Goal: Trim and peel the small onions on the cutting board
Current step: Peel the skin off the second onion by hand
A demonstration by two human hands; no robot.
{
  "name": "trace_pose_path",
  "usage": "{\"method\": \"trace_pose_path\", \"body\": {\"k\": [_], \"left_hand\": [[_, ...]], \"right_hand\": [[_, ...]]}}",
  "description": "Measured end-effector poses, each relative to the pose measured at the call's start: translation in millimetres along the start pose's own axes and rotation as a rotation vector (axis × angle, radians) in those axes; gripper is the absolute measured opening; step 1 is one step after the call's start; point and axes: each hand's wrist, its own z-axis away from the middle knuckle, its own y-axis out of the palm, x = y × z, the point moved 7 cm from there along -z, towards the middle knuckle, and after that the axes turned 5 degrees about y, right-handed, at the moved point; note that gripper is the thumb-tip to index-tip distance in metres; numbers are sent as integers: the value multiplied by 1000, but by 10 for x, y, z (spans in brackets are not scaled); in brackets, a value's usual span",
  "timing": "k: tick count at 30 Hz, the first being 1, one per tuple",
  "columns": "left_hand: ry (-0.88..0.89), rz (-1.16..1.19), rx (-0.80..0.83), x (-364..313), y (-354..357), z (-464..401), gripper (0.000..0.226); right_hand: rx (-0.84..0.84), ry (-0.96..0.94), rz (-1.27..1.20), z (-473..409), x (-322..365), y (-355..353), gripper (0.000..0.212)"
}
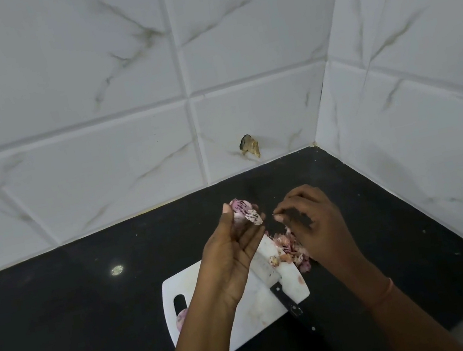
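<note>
your left hand point(235, 255) grips a small onion point(244, 213) above the cutting board point(249, 320); your right hand point(310, 223) pinches a skin scrap point(277, 216).

Speckled black stone countertop point(77, 310) set in a white-tiled corner, white plastic cutting board point(249, 317) with a handle slot lying flat on it, pinkish onion peelings point(304, 264) spilling off the board's right edge onto the stone

The left hand point(232, 255) is raised palm-up, its fingers and thumb curled round a small pink, dark-speckled onion point(244, 213) at the fingertips. The right hand point(309, 220) is held just beside it, fingers bent, thumb and forefinger pinched together. Both forearms are bare.
</note>
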Motion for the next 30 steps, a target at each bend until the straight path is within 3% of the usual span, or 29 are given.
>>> {"method": "trace_pose_path", "body": {"k": [5, 8, 12, 16, 21, 24, 26, 28, 30], "left_hand": [[3, -141, 32, 25, -2, -1, 53], [27, -195, 50, 21, 5, 11, 56], [89, -255, 74, -4, 13, 12, 54], [124, -253, 92, -32, 14, 20, 55], [143, -222, 93, -75, -11, 0, 51], [165, -240, 113, -81, 0, 2, 46], [187, -267, 132, -80, 23, 18, 49], [217, -299, 152, -77, 51, 29, 48], [232, -308, 158, -76, 60, 34, 49]], "right_hand": [[-81, 157, 48, -33, -156, -67, 27], [-107, 164, -143, -15, 71, -100, 17], [140, 369, -345, 3, 288, 143, 24], [-5, 333, -345, -16, 229, 75, 13], [-6, 279, 11, -85, 38, 2, 19], [-135, 153, -68, -100, 236, -124, 6], [-87, 181, -189, -84, 365, -95, 14], [82, 287, -250, -65, 402, 84, 21], [142, 245, -256, -29, 457, 188, 18]]}}
